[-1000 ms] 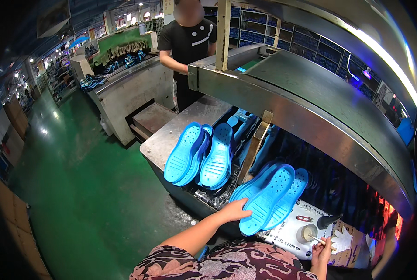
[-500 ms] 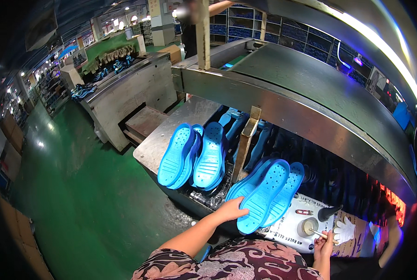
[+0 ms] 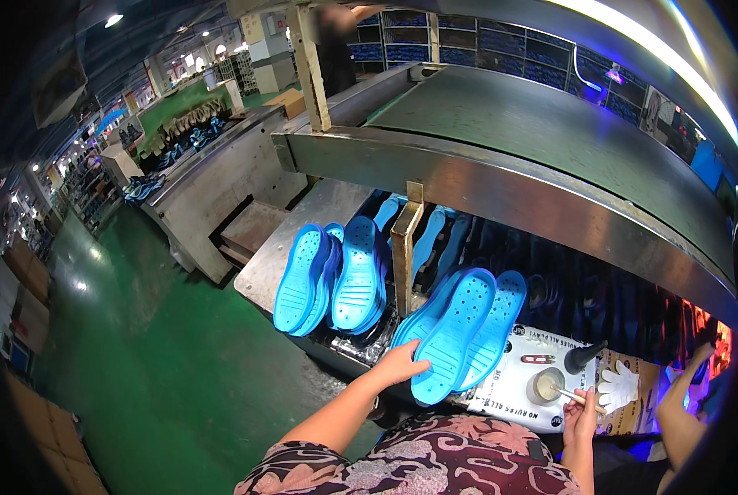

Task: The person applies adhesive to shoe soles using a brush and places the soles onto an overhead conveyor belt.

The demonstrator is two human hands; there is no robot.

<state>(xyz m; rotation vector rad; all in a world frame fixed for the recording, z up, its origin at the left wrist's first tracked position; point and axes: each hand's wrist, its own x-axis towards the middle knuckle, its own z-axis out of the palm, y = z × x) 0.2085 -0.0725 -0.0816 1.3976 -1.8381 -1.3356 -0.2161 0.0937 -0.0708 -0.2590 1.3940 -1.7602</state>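
My left hand (image 3: 398,364) pinches the near left edge of a blue shoe sole (image 3: 458,334), thumb on its perforated upper face. The sole leans over other blue soles, one of which, a neighbouring sole (image 3: 501,318), shows to its right. Between the fingers of my right hand (image 3: 581,419) is the pale handle of a brush (image 3: 577,398). Its other end dips into a small round cup (image 3: 542,384) of whitish liquid, so the tip is hidden. The cup stands on a white printed sheet (image 3: 501,398).
Beyond the cup lie a small red-handled tool (image 3: 538,359), a dark cone-shaped bottle (image 3: 583,356) and a white glove (image 3: 618,386). Stacked soles (image 3: 356,276) stand on the metal ledge at left. A metal beam (image 3: 501,177) crosses ahead. At far right is another person's arm (image 3: 681,404).
The whole view has shifted slightly. My left hand keeps its grip on the sole, and my right hand stays at the cup with the brush. The other person's arm shows more at right.
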